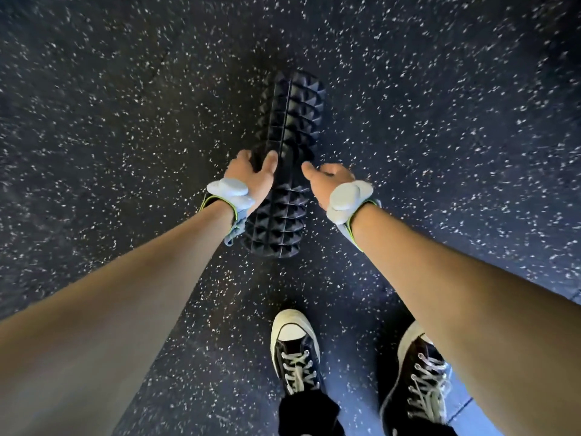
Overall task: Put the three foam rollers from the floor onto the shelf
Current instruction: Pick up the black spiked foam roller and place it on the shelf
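One black foam roller [290,121] with a spiky ridged surface lies lengthwise in front of me on the speckled floor. My left hand [251,174] wraps its fingers and thumb around the roller's left side near the middle. My right hand [327,180] is at the roller's right side, thumb pointing toward it; whether the fingers touch it is unclear. Both wrists carry pale grey bands. No other roller and no shelf are in view.
Dark rubber floor [125,105] with white flecks spreads all around. My two black sneakers [295,357] with white toe caps stand just behind the roller's near end.
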